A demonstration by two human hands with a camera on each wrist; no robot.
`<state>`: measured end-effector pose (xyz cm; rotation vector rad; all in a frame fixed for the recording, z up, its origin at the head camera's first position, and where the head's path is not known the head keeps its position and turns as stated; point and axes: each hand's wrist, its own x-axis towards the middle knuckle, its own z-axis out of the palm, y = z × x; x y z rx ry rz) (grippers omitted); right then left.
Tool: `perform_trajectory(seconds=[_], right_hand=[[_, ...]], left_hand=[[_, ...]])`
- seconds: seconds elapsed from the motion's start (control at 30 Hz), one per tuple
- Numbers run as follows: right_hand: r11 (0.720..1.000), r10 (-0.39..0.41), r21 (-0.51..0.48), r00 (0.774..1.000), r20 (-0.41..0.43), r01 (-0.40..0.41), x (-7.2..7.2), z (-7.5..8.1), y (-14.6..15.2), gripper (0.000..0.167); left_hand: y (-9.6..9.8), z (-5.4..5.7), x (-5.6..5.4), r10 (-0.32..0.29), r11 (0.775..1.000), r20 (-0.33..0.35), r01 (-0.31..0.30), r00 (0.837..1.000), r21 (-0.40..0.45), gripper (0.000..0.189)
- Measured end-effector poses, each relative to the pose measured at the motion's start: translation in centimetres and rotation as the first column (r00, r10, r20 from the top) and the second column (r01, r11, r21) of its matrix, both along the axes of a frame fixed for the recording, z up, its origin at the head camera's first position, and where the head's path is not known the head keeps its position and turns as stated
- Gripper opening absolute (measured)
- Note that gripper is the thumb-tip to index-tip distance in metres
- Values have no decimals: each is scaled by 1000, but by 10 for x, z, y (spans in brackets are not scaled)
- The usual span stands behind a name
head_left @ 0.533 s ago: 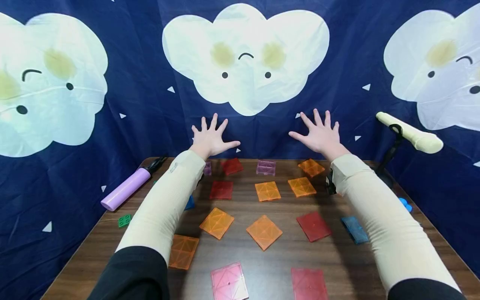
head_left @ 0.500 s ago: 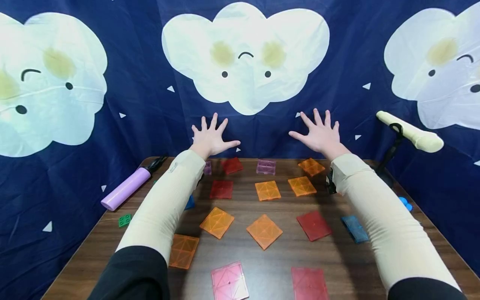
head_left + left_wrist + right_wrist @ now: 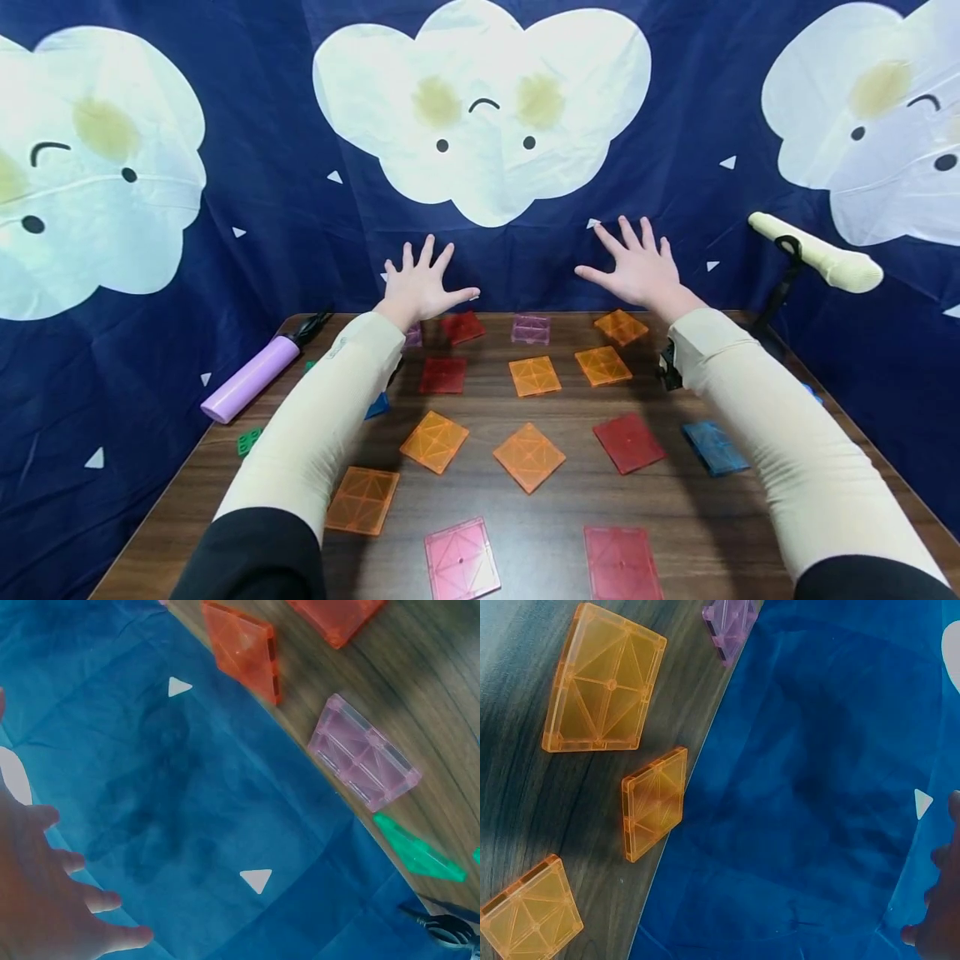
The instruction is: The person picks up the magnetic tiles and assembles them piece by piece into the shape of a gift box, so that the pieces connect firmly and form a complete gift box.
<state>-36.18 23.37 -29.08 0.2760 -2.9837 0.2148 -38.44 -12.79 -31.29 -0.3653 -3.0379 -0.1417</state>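
Note:
Both hands are held up over the far end of the table, palms away from the camera, fingers straight and spread. My left hand (image 3: 422, 283) holds nothing; nearest below it are a red square tile (image 3: 462, 327) and a partly hidden purple tile (image 3: 413, 336). My right hand (image 3: 637, 267) is also bare of any object, with an orange square tile (image 3: 621, 327) below it. Between the two lies a purple rectangular tile (image 3: 531, 328). The left wrist view has part of the left hand (image 3: 45, 900) against the blue cloth; the right hand's fingers (image 3: 939, 900) show at the right wrist view's edge.
Several translucent tiles lie flat on the wooden table (image 3: 555, 517), among them a pink one (image 3: 462, 560) and a blue one (image 3: 714, 448). At left are a lilac pump-like cylinder (image 3: 251, 379) and a green brick (image 3: 248, 442). A cream-covered stick (image 3: 817, 254) stands right. Blue cloth (image 3: 525, 267) hangs behind.
The head view has shifted slightly. Both forearms have spread a little outward, showing more of the blue tile and the front-left orange tile. The hands stay spread.

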Motion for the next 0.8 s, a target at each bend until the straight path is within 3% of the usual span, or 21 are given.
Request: perform_trajectory(seconds=[0.2, 0.43, 0.63, 0.73, 0.8], right_hand=[[999, 48, -13, 998, -29, -48, 8, -1, 1, 97], [996, 70, -51, 995, -76, -74, 24, -10, 4, 95], [991, 64, -107, 993, -102, -75, 41, -18, 7, 88], [969, 113, -208, 990, -87, -129, 48, -24, 8, 81], [925, 178, -324, 980, -90, -198, 52, -28, 8, 72]], left_hand=[[-3, 5, 10, 10, 1000, -29, -10, 1000, 9, 101], [5, 6, 28, -38, 999, -57, 38, 998, -4, 99], [19, -3, 54, -87, 994, -152, 97, 985, 56, 74], [25, -10, 67, -101, 987, -176, 120, 979, 105, 60], [28, -16, 78, -103, 979, -161, 129, 982, 157, 56]])
